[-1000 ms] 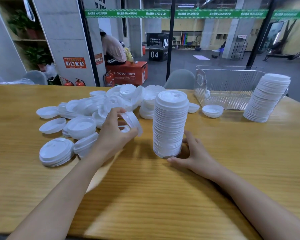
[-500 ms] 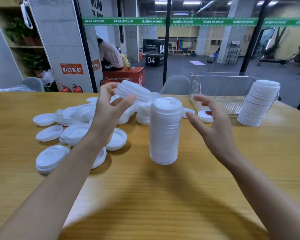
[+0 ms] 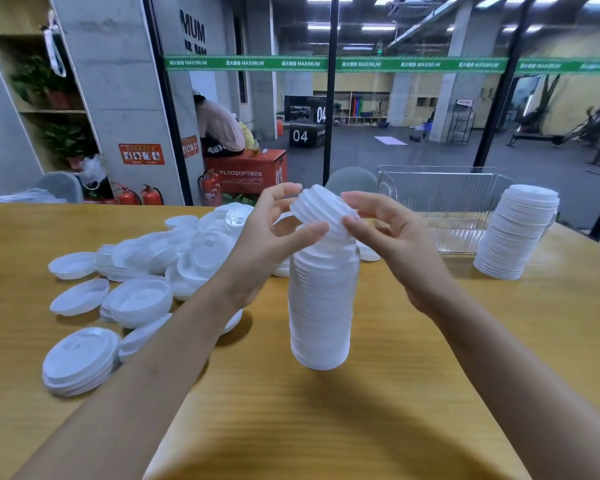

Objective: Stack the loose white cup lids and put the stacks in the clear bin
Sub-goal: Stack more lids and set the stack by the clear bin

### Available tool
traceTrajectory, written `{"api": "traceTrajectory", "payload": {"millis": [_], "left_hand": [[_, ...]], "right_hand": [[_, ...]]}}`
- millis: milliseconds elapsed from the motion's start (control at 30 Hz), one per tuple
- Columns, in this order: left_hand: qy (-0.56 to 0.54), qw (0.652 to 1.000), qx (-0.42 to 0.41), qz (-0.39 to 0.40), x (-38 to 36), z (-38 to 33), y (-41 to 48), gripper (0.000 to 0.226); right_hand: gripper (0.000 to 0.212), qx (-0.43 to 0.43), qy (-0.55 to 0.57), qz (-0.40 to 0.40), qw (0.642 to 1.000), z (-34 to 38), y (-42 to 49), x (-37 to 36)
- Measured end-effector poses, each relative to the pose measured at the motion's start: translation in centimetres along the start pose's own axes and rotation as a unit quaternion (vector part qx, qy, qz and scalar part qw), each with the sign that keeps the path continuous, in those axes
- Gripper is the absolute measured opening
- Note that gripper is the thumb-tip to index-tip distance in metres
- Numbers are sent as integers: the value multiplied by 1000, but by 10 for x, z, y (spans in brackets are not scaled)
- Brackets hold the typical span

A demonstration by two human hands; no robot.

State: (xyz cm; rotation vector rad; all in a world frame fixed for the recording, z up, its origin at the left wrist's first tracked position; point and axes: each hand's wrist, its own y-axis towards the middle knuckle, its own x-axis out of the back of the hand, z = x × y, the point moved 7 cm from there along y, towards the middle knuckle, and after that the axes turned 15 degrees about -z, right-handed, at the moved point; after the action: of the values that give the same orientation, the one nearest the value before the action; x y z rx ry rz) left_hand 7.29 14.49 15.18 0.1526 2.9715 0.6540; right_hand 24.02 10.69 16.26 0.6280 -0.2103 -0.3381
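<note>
A tall stack of white lids (image 3: 321, 306) stands upright in the middle of the wooden table (image 3: 326, 427). Just above its top, a small bundle of lids (image 3: 321, 211) is held tilted between both hands. My left hand (image 3: 274, 233) grips its left side with thumb and fingers; my right hand (image 3: 385, 230) pinches its right side. Loose lids (image 3: 146, 271) lie in a heap to the left. A second, leaning stack (image 3: 516, 233) stands at the right, beside the clear bin (image 3: 440, 192).
A short pile of lids (image 3: 80, 362) sits near the left front of the table. A glass wall runs behind the table, with a grey chair back (image 3: 350, 180) just beyond the far edge. A person sits on a red box (image 3: 246, 171) in the background.
My left hand carried the small bundle of lids right, over the tall stack. My right hand rose and took hold of the bundle's other side.
</note>
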Motion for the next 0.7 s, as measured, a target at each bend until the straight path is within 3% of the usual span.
{"api": "traceTrajectory", "payload": {"millis": [167, 400, 700], "left_hand": [[47, 999, -10, 14, 2, 12, -6, 67], [25, 999, -9, 24, 6, 23, -20, 62], [34, 999, 1, 30, 10, 31, -24, 64]], "right_hand": [[29, 0, 8, -32, 999, -8, 0, 13], [20, -35, 9, -54, 998, -15, -2, 28], [20, -12, -11, 7, 1000, 4, -1, 22]]}}
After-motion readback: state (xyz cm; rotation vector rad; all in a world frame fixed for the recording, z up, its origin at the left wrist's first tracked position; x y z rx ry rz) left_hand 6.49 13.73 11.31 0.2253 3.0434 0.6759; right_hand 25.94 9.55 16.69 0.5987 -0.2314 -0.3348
